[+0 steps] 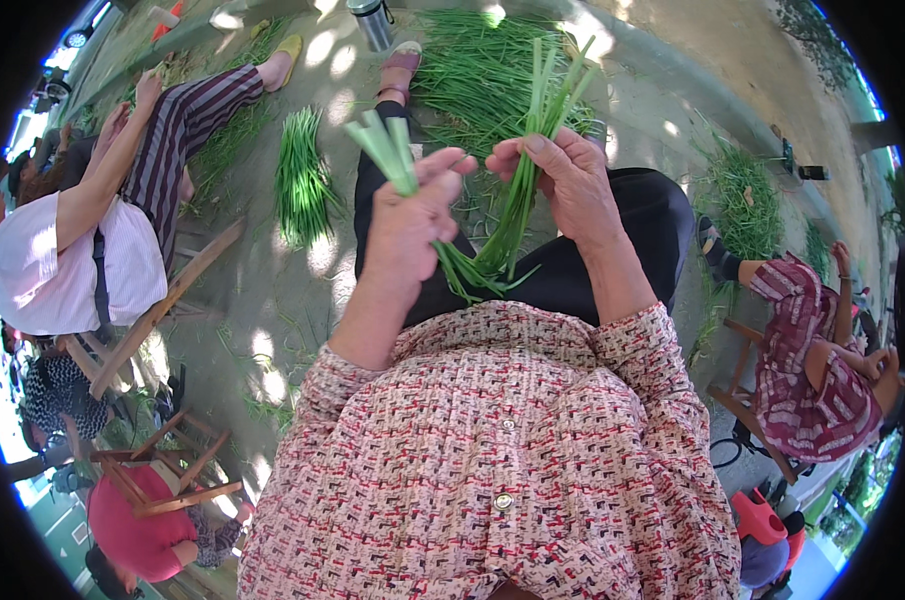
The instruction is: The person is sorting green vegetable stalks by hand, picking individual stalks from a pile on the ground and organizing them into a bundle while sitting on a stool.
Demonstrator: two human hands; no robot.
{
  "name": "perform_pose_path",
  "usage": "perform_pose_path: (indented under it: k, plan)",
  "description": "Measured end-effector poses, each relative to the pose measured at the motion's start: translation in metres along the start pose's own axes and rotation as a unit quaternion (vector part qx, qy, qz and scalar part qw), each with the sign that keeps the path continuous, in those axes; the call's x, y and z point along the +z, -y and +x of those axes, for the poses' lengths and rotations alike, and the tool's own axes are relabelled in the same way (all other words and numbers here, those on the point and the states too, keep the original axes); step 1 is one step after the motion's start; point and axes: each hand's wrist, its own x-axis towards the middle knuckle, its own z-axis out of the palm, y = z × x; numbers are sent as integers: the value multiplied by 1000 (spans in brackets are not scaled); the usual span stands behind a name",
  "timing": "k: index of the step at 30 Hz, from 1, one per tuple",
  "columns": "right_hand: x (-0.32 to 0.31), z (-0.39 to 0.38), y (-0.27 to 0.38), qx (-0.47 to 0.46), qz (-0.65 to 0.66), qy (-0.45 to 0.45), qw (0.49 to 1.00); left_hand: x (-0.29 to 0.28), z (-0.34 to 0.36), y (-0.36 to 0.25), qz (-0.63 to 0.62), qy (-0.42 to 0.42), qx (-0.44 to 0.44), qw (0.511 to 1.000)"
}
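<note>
My left hand [410, 225] is closed around a small bunch of green stalks [383, 150], whose pale cut ends stick up past the fingers. Long, thin green stalks [545, 95] stand upright in my right hand [578, 187], pinched between thumb and fingers. Their lower parts bend down toward my lap, where they meet the stalks trailing from below my left hand. Both hands are held above my dark trousers [644, 215], fingertips close together but apart. Just beyond them lies a wide heap of loose green stalks [482, 75] on the ground.
A neat bundle of stalks [304, 180] lies left of my leg; another green heap [747, 205] lies to the right. A metal flask [374, 25] stands beyond my foot. People sit on both sides, one in striped trousers [187, 130], near wooden stools [167, 310].
</note>
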Motion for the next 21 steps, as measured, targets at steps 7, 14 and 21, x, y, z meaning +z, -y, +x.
perform_pose_path:
  k: [7, 14, 21]
  plan:
    - [-23, -11, 1, 41, 87, 43, 994, -18, 17, -23, 12, -19, 98, 995]
    - [-14, -17, 1, 55, 37, 74, 995, 16, 16, -23, 85, 3, 102, 991]
    - [-3, -21, -12, 65, -2, 87, 994, 26, 26, -8, 31, 62, 116, 991]
